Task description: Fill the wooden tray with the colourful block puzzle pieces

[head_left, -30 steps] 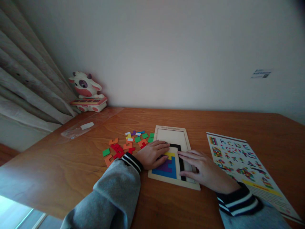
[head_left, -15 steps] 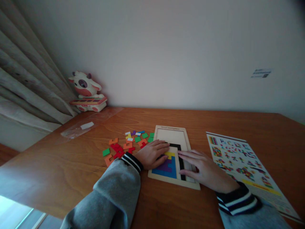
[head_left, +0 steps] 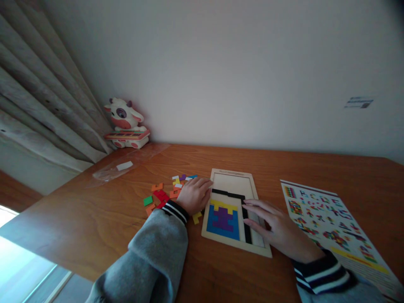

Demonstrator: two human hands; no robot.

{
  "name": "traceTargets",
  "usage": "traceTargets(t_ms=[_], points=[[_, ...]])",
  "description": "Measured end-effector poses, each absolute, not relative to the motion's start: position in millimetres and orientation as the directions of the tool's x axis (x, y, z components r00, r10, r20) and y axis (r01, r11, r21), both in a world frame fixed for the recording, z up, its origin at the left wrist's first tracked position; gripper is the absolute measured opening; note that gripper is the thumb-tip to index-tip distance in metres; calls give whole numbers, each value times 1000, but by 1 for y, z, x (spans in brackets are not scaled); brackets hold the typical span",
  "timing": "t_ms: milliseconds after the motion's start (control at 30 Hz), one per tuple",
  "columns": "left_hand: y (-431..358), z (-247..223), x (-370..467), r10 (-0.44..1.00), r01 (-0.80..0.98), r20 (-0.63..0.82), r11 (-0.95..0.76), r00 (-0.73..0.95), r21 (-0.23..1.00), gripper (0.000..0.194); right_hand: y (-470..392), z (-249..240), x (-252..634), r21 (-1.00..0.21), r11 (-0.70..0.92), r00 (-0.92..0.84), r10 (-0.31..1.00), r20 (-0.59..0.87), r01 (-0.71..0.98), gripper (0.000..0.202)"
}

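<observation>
On the tray (head_left: 232,181), ten o'clock, our left hand (head_left: 195,195), grip unclear, has uncovered blocks (head_left: 223,219), showing their fit; our right hand (head_left: 276,227) spreads wide.

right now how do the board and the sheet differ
The board is wood-framed; the sheet is thin and frameless. The board holds separate coloured pieces; the sheet is just printed. The sheet appears longer than the board. Both lie flat on the table.
</observation>
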State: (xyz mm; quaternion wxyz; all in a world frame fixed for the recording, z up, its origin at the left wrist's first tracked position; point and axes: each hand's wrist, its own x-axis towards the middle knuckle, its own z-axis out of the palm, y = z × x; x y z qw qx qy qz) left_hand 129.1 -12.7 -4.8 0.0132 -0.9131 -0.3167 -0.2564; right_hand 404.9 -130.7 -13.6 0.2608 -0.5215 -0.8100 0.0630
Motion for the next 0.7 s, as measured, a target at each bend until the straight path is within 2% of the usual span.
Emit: traceTargets(t_ms=[100,167,367,533,700], points=[[5,-12,109,735,799,507,-585,451,137,28,-131,-12,404,-386,455,-311,871,381,802,36],[15,-16,96,785,843,467,-520,407,140,27,-131,-12,402,-389,457,-311,870,382,800,35],[25,-16,81,834,835,329,-518,444,187,28,-130,-11,400,-391,418,-256,878,404,820,33],[22,-11,84,837,846,334,-506,434,169,29,-128,-11,403,-434,338,-88,861,501,835,32],[24,-13,83,825,827,360,-525,436,200,22,-127,-14,406,-466,288,-14,862,506,837,32]])
